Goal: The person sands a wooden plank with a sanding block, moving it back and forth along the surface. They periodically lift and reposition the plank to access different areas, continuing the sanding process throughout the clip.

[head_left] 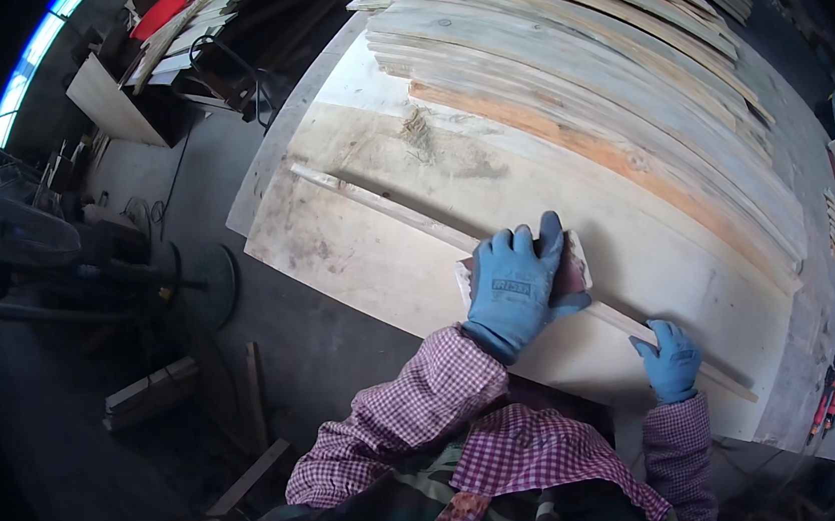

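A long, narrow wooden strip (387, 206) lies slantwise across a pale board (337, 258) that covers the worktable. My left hand (516, 286), in a blue-grey work glove, is closed over the strip's middle with a piece of reddish sandpaper (574, 274) under the palm. The sandpaper's pale, ragged edges stick out on both sides of the glove. Farther right, my gloved right hand (673, 364) grips the strip near its right end, the thumb and fingers at its sides. Some fingertips of that hand are hard to make out.
Beyond the strip, a large stack of thin wooden boards (571, 75) fills the table's far side. A small heap of sawdust (417, 132) lies before it. Red-handled pliers (832, 389) rest at the right edge. On the floor at left stand a dark fan (23, 233) and wood offcuts (151, 389).
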A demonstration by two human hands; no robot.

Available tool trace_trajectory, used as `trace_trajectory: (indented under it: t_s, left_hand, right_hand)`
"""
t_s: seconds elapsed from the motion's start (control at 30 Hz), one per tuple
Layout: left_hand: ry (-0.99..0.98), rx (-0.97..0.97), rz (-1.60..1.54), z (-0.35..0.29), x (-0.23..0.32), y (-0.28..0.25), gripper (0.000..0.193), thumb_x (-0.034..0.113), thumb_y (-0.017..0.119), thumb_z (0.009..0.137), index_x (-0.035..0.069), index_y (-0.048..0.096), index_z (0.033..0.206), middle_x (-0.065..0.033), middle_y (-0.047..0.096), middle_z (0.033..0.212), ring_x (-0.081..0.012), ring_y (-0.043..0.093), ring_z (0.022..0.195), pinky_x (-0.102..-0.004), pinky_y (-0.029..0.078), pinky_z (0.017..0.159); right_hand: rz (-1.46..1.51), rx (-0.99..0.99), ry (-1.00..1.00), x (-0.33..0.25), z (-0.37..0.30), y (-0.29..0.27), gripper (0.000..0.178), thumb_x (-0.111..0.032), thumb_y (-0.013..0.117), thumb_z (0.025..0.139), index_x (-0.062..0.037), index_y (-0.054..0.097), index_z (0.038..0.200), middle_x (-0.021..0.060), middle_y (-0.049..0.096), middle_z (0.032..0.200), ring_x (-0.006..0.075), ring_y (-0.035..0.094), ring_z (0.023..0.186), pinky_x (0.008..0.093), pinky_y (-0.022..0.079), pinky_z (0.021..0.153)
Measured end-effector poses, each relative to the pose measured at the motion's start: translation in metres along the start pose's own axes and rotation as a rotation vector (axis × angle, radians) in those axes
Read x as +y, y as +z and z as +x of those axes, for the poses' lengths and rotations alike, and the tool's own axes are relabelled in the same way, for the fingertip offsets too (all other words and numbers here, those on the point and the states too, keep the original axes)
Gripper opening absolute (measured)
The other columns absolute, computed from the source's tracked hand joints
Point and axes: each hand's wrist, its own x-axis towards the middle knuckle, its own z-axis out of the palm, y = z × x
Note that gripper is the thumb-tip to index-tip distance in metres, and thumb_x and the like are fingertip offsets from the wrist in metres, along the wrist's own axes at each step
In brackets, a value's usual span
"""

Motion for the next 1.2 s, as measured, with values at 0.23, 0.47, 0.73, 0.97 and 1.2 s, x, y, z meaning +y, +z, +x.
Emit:
trace_trajectory:
  t_s: [0.23,0.47,0.73,0.97,1.2]
  left_hand:
    - [-0.003,0.121,0.062,0.018,-0.080,-0.029,0.098,0.066,0.078,0.067,0.009,0.051,0.141,-0.0167,0.064,0.109,-0.0359,0.061,0.100,-0.0466,0.050,0.087]
    - [0.214,-0.390,0.164,0.070,-0.144,-0.060,0.080,0.078,0.065,0.073,0.015,0.070,0.121,-0.0135,0.070,0.102,-0.0331,0.065,0.101,-0.0420,0.050,0.095]
    - [0.389,-0.858,0.008,0.093,-0.055,-0.024,0.062,0.068,0.058,0.086,0.025,0.068,0.129,-0.0102,0.071,0.117,-0.0346,0.066,0.109,-0.0428,0.049,0.097]
    - [0.117,-0.869,0.079,0.107,-0.130,-0.077,0.062,0.069,0.065,0.079,0.028,0.071,0.125,-0.0100,0.073,0.115,-0.0321,0.068,0.105,-0.0403,0.050,0.095]
    - [0.396,-0.384,0.014,0.068,-0.108,-0.040,0.076,0.068,0.075,0.068,0.018,0.070,0.125,-0.0071,0.071,0.102,-0.0284,0.069,0.094,-0.0389,0.053,0.087]
  right_hand:
    - [0.056,0.059,-0.029,0.003,0.000,-0.001,0.031,-0.035,0.077,0.079,-0.0149,0.069,0.100,0.0034,0.071,0.096,0.0282,0.066,0.085,0.0428,0.052,0.073]
    - [0.019,0.031,-0.036,-0.005,0.001,-0.002,0.029,-0.031,0.078,0.078,-0.0142,0.069,0.100,0.0043,0.070,0.095,0.0286,0.065,0.087,0.0426,0.052,0.074]
    - [-0.044,0.032,-0.032,-0.008,-0.011,-0.002,0.031,-0.028,0.078,0.076,-0.0183,0.069,0.104,0.0005,0.067,0.102,0.0259,0.063,0.091,0.0420,0.052,0.077]
    - [0.009,-0.005,-0.011,-0.005,-0.004,-0.004,0.029,-0.029,0.076,0.080,-0.0132,0.068,0.103,0.0057,0.068,0.099,0.0298,0.064,0.090,0.0431,0.052,0.077]
    - [-0.017,0.041,-0.057,-0.008,-0.002,-0.006,0.026,-0.028,0.075,0.079,-0.0163,0.069,0.101,0.0024,0.068,0.096,0.0271,0.064,0.086,0.0422,0.053,0.073]
